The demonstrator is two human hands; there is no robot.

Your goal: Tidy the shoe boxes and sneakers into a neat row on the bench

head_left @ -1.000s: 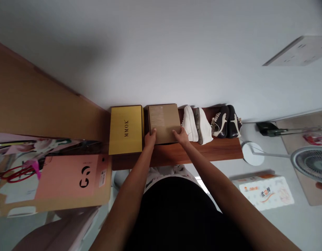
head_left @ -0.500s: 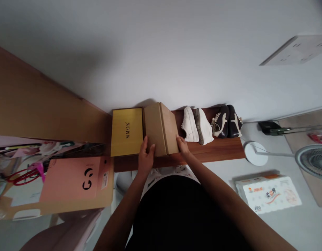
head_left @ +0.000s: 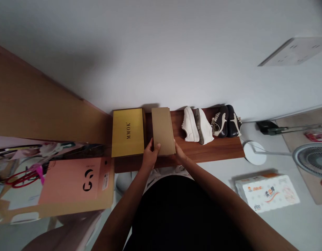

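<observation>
Between my two hands is a plain brown cardboard box, standing over the wooden shelf top. My left hand grips its near left side, thumb on the face turned towards me. My right hand presses against its near right edge, with the fingertips partly hidden behind the box. To the left lies a yellow box with black lettering, a gap apart from the brown one. Right of the brown box stand white sneakers, then dark shoes with cream trim.
A pink box and red-handled scissors lie in a large carton at the left. On the floor at right are a tissue pack, a white round base and a fan. The wall rises behind the shelf.
The brown box has turned so that one broad face shows more fully, and its left side has come away from the yellow box. Both hands have stayed on it.
</observation>
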